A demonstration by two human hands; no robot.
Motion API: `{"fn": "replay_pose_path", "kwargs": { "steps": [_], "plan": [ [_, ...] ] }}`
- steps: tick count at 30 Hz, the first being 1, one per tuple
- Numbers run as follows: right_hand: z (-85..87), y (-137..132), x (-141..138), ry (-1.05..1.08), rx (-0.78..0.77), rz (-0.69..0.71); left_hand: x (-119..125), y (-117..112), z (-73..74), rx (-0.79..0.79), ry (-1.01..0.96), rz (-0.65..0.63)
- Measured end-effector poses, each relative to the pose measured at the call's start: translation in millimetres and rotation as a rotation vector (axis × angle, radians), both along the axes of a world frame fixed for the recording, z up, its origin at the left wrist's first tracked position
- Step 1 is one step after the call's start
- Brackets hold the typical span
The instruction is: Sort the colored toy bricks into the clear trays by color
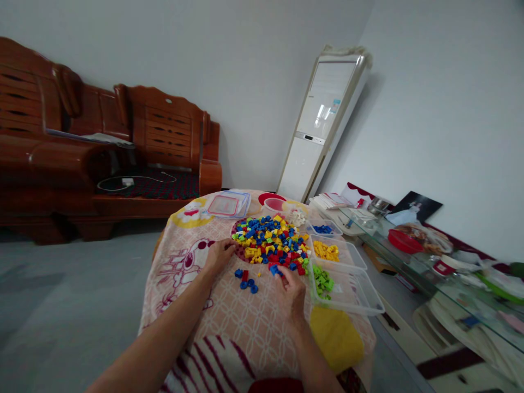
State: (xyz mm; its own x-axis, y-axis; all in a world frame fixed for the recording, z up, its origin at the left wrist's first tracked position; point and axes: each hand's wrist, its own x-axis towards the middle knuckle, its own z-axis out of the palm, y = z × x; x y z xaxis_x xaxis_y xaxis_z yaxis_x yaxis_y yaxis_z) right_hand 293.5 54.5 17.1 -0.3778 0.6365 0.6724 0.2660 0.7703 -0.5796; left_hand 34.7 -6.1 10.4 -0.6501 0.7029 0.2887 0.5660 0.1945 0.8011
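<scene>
A heap of small toy building blocks (268, 234) in yellow, blue, red and green covers the middle of the round table. At its left edge is my left hand (220, 255), fingers curled together; whatever they may hold is hidden. My right hand (292, 295) pinches a blue building block (275, 269) at the heap's near side. Between my hands lie a red block (245, 276) and several loose blue pieces (244, 285). Right of the heap, clear plastic containers hold sorted blocks: blue ones (323, 229), yellow ones (326, 251) and green ones (322, 283).
A patterned cloth (245, 327) covers the table. Container lids (224, 205) lie at its far side, near a pink bowl (274, 204). A yellow cloth (336, 335) is at the near right. A cluttered glass-topped cabinet (380, 234) stands to the right, and a wooden sofa (164, 131) at back left.
</scene>
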Motion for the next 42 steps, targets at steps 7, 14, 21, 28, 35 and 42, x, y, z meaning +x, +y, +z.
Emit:
{"fn": "replay_pose_path", "kwargs": {
  "steps": [7,14,21,28,35,42],
  "plan": [
    [28.2,15.4,14.2,0.120,-0.362,0.047,-0.8,0.6,-1.8,0.007,-0.004,0.008],
    [33.4,11.5,33.0,0.122,-0.392,-0.060,-3.8,2.3,-7.3,0.012,-0.001,0.001],
    [13.0,-16.8,50.3,-0.089,-0.457,0.009,-2.3,1.6,-5.6,0.015,0.013,0.012],
    [7.1,-17.7,52.8,-0.161,-0.610,0.007,-0.9,1.2,-2.0,0.001,0.033,0.026],
    [5.7,-21.8,58.5,-0.192,-0.714,0.040,-0.5,0.1,-2.4,0.025,0.016,0.014],
    [9.6,-24.9,54.4,-0.123,-0.776,0.069,0.2,0.2,-0.6,0.007,-0.003,0.011]
  ]
}}
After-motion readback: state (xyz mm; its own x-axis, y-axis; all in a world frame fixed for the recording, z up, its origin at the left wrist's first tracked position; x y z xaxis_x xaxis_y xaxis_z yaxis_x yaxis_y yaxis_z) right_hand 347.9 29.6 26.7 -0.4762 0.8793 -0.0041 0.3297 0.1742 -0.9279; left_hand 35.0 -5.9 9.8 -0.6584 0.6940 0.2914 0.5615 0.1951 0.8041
